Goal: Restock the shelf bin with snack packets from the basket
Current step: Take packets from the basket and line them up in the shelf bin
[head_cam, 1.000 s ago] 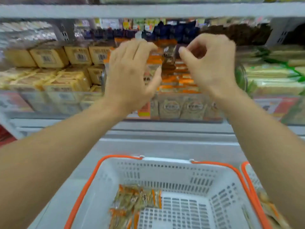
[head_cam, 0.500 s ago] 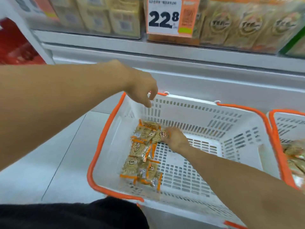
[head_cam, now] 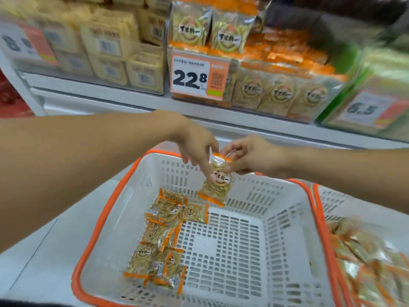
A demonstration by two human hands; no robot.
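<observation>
A small orange-and-gold snack packet (head_cam: 218, 182) hangs over the far side of the white basket with an orange rim (head_cam: 247, 282). My right hand (head_cam: 250, 157) pinches its top edge. My left hand (head_cam: 197, 147) touches the packet's left side with its fingertips pointing down. Several more of the same packets (head_cam: 163, 235) lie on the basket's floor at the left. Above, the shelf bin (head_cam: 276, 89) holds rows of matching packets behind a price tag reading 22.8 (head_cam: 198, 77).
A second orange-rimmed basket (head_cam: 367, 247) with several packets stands at the right. Yellow packs (head_cam: 115, 45) fill the shelf at the left, green packs (head_cam: 376, 85) at the right. A grey shelf ledge (head_cam: 124, 105) runs between bins and baskets.
My right hand has lifted one packet out of the pile in the basket. My left hand has moved right to meet it above the basket's far wall.
</observation>
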